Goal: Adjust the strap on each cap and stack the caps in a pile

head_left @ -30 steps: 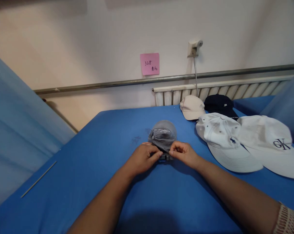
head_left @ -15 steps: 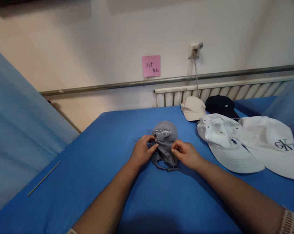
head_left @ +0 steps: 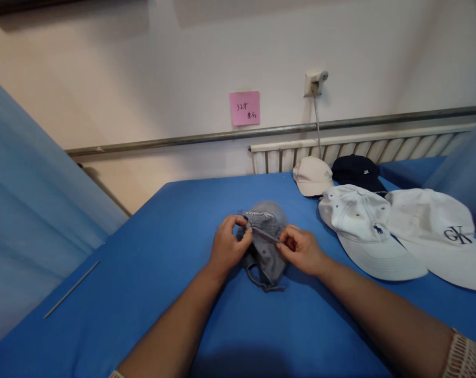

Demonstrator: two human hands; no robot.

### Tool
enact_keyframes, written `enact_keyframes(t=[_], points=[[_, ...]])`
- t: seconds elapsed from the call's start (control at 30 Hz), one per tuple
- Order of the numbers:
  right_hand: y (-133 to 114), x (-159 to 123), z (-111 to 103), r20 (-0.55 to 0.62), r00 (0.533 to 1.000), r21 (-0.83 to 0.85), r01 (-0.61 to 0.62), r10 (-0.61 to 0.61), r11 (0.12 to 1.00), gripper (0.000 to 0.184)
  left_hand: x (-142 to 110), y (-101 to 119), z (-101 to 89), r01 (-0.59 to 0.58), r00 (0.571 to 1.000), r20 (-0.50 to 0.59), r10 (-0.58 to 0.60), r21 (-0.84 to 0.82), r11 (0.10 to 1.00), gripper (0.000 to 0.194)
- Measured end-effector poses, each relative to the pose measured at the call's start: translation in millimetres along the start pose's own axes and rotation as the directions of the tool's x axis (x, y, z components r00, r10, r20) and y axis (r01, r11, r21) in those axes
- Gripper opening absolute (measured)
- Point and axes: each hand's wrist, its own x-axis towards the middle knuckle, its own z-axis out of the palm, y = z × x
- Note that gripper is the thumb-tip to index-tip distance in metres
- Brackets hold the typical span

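Observation:
A grey cap (head_left: 266, 247) with white lettering lies crumpled on the blue table (head_left: 151, 273) in front of me. My left hand (head_left: 227, 248) is closed, pinching the cap's left edge. My right hand (head_left: 301, 249) is closed too, pinching the right edge. A taut fold of grey cloth runs between the two hands. The cap's back strap hangs toward me below the hands.
To the right lie a white cap with a small logo (head_left: 364, 226), a white cap with dark letters (head_left: 438, 231), a beige cap (head_left: 312, 176) and a navy cap (head_left: 355, 169). A thin stick (head_left: 70, 290) lies at the left. Behind are a radiator (head_left: 360, 147) and a pink note (head_left: 244, 107).
Both hands moved up from the cap's back strap to its sides and drew the cloth into a fold between them. The cap has shifted slightly toward me and crumpled.

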Motion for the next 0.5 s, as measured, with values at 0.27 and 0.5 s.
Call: enact_keyframes(t=[0.27,0.5], points=[[-13,-6,9,-0.02,0.996,0.203,0.089,-0.087,0.975,0.011,-6,17,0.1,-0.051,0.991,0.111,0.07,-0.166,0.985,0.005],[-10,-3,16,-0.034,0.999,0.252,0.04,-0.033,0.967,0.011,-11,28,6.1,0.05,0.967,0.251,0.046,-0.364,0.93,0.008]])
